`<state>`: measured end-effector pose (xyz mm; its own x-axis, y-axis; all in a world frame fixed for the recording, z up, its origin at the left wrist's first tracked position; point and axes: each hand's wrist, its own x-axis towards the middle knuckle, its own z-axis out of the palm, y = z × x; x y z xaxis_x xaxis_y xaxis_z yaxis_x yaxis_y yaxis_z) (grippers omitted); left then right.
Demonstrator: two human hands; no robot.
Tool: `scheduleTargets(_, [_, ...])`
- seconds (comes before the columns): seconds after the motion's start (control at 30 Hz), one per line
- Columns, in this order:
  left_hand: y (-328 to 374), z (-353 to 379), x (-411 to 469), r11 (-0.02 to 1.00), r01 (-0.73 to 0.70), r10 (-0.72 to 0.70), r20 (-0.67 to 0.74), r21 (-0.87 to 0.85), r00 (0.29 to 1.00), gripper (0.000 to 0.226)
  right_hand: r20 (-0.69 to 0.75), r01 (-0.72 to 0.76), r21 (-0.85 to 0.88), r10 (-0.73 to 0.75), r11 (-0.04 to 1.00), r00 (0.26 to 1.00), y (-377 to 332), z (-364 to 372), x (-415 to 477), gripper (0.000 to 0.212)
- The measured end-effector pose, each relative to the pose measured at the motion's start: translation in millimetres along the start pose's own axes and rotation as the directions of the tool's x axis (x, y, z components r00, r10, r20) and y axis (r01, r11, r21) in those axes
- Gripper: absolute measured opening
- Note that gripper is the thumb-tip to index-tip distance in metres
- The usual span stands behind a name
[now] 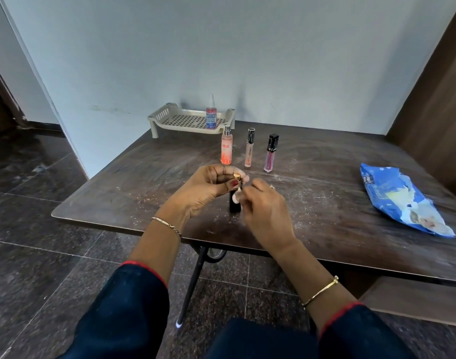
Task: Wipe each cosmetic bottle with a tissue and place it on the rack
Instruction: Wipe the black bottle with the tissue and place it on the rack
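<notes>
The left hand (pixel 208 187) has its fingers and thumb curled round the gold-capped top of a small black bottle (pixel 234 206), held upright over the near middle of the table (pixel 325 177). Whether its base touches the wood cannot be told. The right hand (pixel 265 211) pinches a small wad of white tissue (pixel 236 198) against the bottle's side, so this looks like the wiping step for this bottle. The grip sits high, on the cap end, so a firm rub lower down could swing the body or loosen the cap, and the bottle might drop close to the near table edge. The wad is tiny and mostly hidden by the fingers, so parts of the bottle may go unwiped. Just beyond the hands stand an orange spray bottle (pixel 226 149), a slim beige tube (pixel 249 149) and a pink gloss tube (pixel 270 154), all tall and narrow. A reach toward the far-left rack (pixel 164 116) could clip the spray bottle and topple it. The rack already holds a blue-labelled bottle (pixel 211 119) near its right side, which a careless placement could knock. A blue tissue packet (pixel 402 200) lies well apart at the right.
</notes>
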<state>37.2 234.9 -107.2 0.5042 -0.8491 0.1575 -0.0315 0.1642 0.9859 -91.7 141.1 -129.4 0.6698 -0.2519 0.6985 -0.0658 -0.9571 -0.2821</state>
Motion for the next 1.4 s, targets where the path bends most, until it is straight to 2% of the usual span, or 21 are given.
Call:
scheduleTargets(0.07, [-1.5, -1.0, -0.4, 0.999, 0.012, -0.012, -0.004, -0.031, 1.0, 0.024, -0.07, 0.025, 0.023, -0.024, 0.999, 0.997, -2.7, -3.2, 9.2, 0.006])
scheduleTargets(0.13, [-3.7, -2.0, -1.1, 0.998, 0.021, -0.022, -0.021, -0.061, 1.0, 0.024, -0.063, 0.048, 0.023, -0.046, 0.999, 0.997, -1.6, -2.0, 10.4, 0.006])
scheduleTargets(0.23, [-4.0, -3.5, -2.6, 0.997, 0.024, -0.027, -0.044, -0.069, 0.999, 0.024, 0.041, 0.059, 0.02, -0.06, 0.998, 0.997, 1.4, 2.8, -0.5, 0.006])
scheduleTargets(0.4, [0.3, -3.0, -7.8, 0.997, 0.049, -0.051, -0.033, -0.058, 0.998, 0.028, 0.225, -0.038, -0.044, 0.047, 0.998, 0.973, 8.8, 4.9, -17.8, 0.011])
scheduleTargets(0.53, [1.2, -7.2, -11.4, 0.997, 0.062, -0.063, -0.036, -0.04, 0.997, 0.026, 0.15, -0.128, 0.084, 0.115, 0.988, 0.982, 10.9, -3.9, -10.0, 0.015])
scheduleTargets(0.63, [-0.7, -8.6, -12.1, 0.995, 0.087, -0.091, -0.065, -0.057, 0.994, 0.027, 0.108, -0.291, 0.247, 0.272, 0.924, 0.956, 12.3, -11.1, 1.4, 0.015])
scheduleTargets(0.7, [-1.7, -7.2, -11.5, 0.993, 0.086, -0.092, -0.077, -0.076, 0.993, 0.025, 0.121, -0.347, 0.309, 0.325, 0.886, 0.938, 10.8, -10.2, 7.9, 0.012])
scheduleTargets(0.8, [-4.1, -1.1, -9.1, 0.993, 0.082, -0.089, -0.089, -0.088, 0.992, 0.02, 0.137, -0.28, 0.272, 0.251, 0.921, 0.958, 4.0, -1.5, 15.4, 0.01])
scheduleTargets(0.97, [-12.2, -0.3, -4.0, 0.99, 0.051, -0.075, -0.191, -0.13, 0.979, 0.014, 0.057, -0.108, 0.118, 0.102, 0.987, 0.993, -0.8, 11.3, 23.0, 0.01])
scheduleTargets(1.07, [-14.8, -4.5, -1.2, 0.989, 0.045, -0.077, -0.225, -0.143, 0.971, 0.014, 0.157, -0.001, 0.051, -0.007, 0.999, 0.988, 3.8, 13.0, 14.0, 0.011])
scheduleTargets(1.17, [-14.2, -7.0, 3.5, 0.99, 0.045, -0.077, -0.248, -0.132, 0.966, 0.015, 0.313, -0.011, 0.004, 0.009, 1.0, 0.95, 8.5, 14.0, 1.1, 0.011])
scheduleTargets(1.23, [-15.3, -8.9, 5.6, 0.992, 0.051, -0.078, -0.244, -0.114, 0.967, 0.013, 0.331, -0.053, 0.014, 0.045, 0.998, 0.943, 9.8, 14.4, -1.3, 0.012])
scheduleTargets(1.33, [-17.7, -11.2, 5.7, 0.987, 0.049, -0.084, -0.229, -0.153, 0.97, 0.011, 0.223, -0.097, 0.063, 0.081, 0.993, 0.971, 5.4, 12.7, 11.3, 0.021])
scheduleTargets(1.4, [-18.1, -11.2, 6.6, 0.985, 0.057, -0.093, -0.218, -0.163, 0.971, 0.01, 0.137, -0.084, 0.083, 0.072, 0.993, 0.988, 1.2, 12.7, 26.0, 0.014])
